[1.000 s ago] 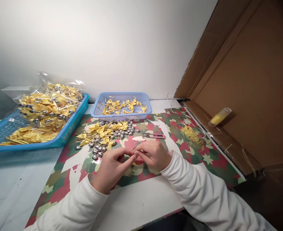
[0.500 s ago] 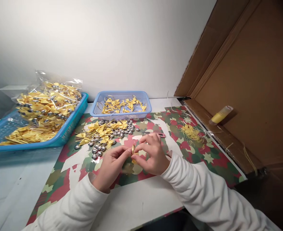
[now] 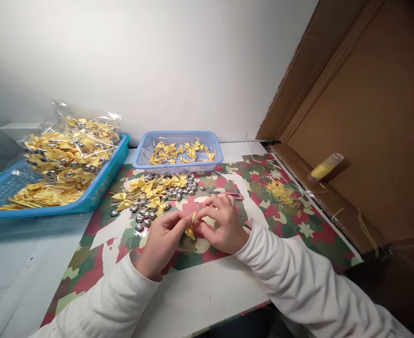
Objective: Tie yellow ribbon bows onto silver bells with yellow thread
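Note:
Between thumb and forefinger of my left hand point(image 3: 164, 239) a small yellow ribbon bow point(image 3: 190, 231) with a gold cord is pinched, its loops hanging below the fingertips. My right hand point(image 3: 223, 225) is close beside it on the right, fingers curled and thumb near the forefinger. Whether a bit of cord lies in that pinch is too small to see. Ahead of my left hand lies a pile of yellow ribbon bows point(image 3: 154, 190) with gold cords, mixed with shiny silver bells point(image 3: 143, 216). Just beyond my right hand is a pink-handled tool point(image 3: 235, 195), partly hidden.
A light blue basket point(image 3: 177, 166) holding corded bows stands behind the pile. At left, a larger blue basket point(image 3: 101, 188) carries a full clear bag point(image 3: 73, 145) and loose ribbons. Yellow thread scraps point(image 3: 282, 193) and a yellow tube point(image 3: 325, 167) are right, by cardboard point(image 3: 369, 117).
The gold cord loop that stood upright between both hands is no longer open. The bow now shows hanging from my left fingertips, and my right fingertips have drawn slightly away to the right.

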Demonstrator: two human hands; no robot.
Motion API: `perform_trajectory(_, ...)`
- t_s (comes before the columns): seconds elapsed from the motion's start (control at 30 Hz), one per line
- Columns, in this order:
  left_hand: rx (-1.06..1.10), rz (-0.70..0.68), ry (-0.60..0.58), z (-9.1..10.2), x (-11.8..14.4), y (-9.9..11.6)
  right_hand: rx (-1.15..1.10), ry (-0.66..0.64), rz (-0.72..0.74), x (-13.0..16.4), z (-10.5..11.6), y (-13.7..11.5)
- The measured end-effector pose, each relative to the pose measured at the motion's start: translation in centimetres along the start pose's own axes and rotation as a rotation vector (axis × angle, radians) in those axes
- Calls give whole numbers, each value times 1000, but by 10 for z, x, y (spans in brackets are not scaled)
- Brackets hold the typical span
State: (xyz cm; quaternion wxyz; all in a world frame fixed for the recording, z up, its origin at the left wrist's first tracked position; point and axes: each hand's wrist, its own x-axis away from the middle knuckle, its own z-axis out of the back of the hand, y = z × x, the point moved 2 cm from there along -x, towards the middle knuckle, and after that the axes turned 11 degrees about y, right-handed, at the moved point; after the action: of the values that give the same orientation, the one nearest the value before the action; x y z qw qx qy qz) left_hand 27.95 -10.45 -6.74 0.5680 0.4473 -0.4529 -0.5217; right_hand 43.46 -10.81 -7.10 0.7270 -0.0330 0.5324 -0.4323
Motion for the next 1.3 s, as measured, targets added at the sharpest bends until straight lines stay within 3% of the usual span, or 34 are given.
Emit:
perform_trajectory(0.2,-47,-32,-44,0,1,0,1,-56,-37,-2,1,-4)
perform_trajectory(0.63,-57,-58,-84,0,1,-2,103,-171,80,0,-1,1)
perform_trajectory(0.83,-13,-21,-105,0,0,1,30,-111,140,-1,1,3)
perform_trajectory(1.07,-129,-70,-146,2,-1,1,137,-225,191,0,-2,7)
perform_trajectory(1.3,-156,-62,-140,2,-2,-2,125,-229,253,1,-1,9)
